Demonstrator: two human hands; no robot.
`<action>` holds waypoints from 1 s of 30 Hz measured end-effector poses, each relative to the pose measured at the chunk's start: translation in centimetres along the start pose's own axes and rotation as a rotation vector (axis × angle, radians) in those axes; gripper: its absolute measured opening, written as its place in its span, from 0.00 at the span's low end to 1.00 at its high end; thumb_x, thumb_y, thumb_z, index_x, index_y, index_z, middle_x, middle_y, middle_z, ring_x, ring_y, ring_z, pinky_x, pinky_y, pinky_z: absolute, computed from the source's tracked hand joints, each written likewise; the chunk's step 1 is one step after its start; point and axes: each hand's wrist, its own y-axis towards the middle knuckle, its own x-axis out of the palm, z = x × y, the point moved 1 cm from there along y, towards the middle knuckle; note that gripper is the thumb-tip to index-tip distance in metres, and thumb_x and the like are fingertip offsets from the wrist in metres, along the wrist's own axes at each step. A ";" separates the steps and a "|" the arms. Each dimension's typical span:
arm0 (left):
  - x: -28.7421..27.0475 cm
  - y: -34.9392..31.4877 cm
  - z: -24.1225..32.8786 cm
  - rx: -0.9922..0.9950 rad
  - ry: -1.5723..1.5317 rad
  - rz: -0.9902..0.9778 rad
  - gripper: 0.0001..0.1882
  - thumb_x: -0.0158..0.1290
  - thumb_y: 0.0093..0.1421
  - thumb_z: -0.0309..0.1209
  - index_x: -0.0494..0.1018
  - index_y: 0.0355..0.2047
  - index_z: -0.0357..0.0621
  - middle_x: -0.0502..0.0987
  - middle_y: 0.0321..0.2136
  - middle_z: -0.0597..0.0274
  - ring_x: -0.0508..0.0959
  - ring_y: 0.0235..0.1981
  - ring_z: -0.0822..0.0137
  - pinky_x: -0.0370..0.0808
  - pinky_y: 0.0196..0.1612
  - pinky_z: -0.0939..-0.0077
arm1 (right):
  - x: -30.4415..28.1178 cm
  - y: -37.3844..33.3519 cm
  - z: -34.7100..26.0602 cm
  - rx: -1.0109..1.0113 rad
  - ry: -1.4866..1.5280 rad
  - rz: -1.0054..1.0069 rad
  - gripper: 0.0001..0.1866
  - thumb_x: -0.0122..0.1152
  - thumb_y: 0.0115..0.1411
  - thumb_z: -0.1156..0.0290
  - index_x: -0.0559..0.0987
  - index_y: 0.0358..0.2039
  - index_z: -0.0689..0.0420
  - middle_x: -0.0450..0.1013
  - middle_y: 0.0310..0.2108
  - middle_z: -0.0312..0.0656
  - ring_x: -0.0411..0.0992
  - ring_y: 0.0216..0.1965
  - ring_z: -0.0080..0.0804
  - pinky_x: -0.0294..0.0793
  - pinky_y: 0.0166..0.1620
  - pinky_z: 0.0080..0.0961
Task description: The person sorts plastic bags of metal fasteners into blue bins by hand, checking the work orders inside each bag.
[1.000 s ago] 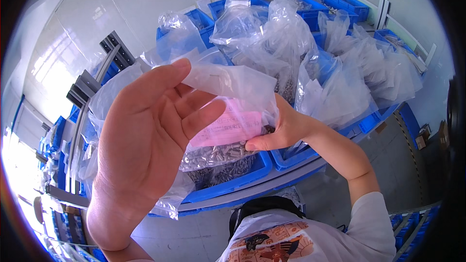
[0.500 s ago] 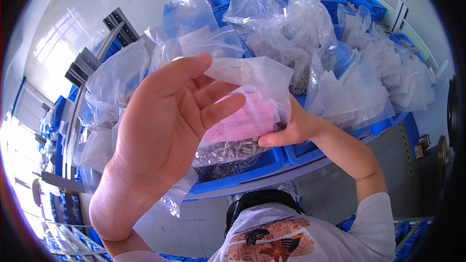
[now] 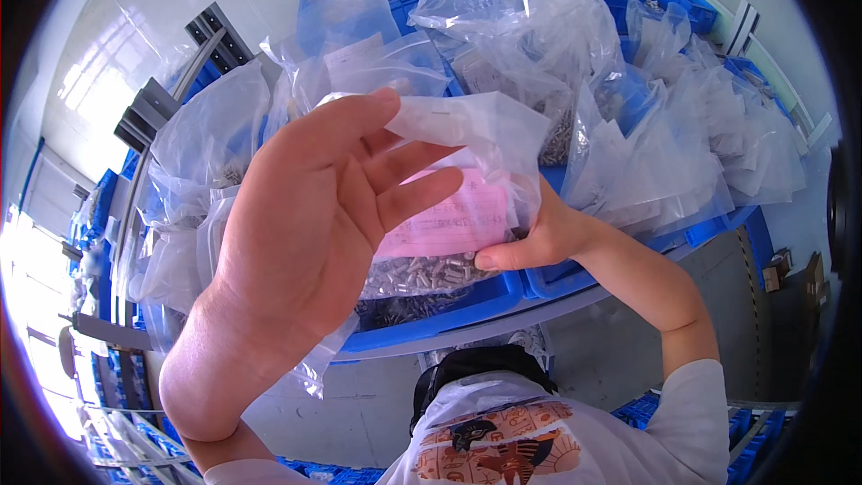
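Weight looks like the main danger: small metal parts sag in the foot of a clear bag, held up between two hands, seemingly just above a blue bin. The left hand appears to pinch its upper edge by the thumb, other fingers loosely curled; the right hand grips the lower right side, thumb in front, fingers hidden behind. So slight a pinch could let the film slip or tear, and since I cannot tell whether the mouth is sealed, a tilt might spill parts. The pink slip, seen through the film, could crease. Heaped bags crowd the far side and could snag; more room lies toward the body, though beyond the bin's front rim a drop would reach the grey floor
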 end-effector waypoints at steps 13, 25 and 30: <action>0.5 -0.1 -0.2 0.002 0.024 0.066 0.15 0.40 0.57 0.28 0.59 0.39 0.26 0.69 0.35 0.42 0.76 0.33 0.60 0.77 0.35 0.76 | 0.4 -0.3 -0.1 -0.020 0.004 -0.022 0.20 0.62 0.38 0.74 0.72 0.36 0.60 0.71 0.30 0.37 0.67 0.32 0.22 0.65 0.39 0.20; 0.5 0.0 -0.2 0.002 0.026 0.061 0.14 0.40 0.57 0.28 0.59 0.39 0.26 0.69 0.35 0.43 0.76 0.32 0.61 0.77 0.34 0.76 | 0.4 -0.1 0.0 -0.072 -0.006 -0.028 0.21 0.62 0.38 0.73 0.72 0.36 0.60 0.71 0.31 0.38 0.67 0.33 0.24 0.65 0.39 0.21; 1.2 -1.2 -0.2 0.024 0.002 0.074 0.14 0.39 0.57 0.28 0.60 0.38 0.26 0.69 0.36 0.42 0.75 0.34 0.60 0.77 0.34 0.77 | 0.5 -0.1 -0.3 -0.047 0.010 -0.009 0.21 0.63 0.38 0.73 0.72 0.36 0.60 0.71 0.31 0.38 0.67 0.33 0.24 0.65 0.39 0.21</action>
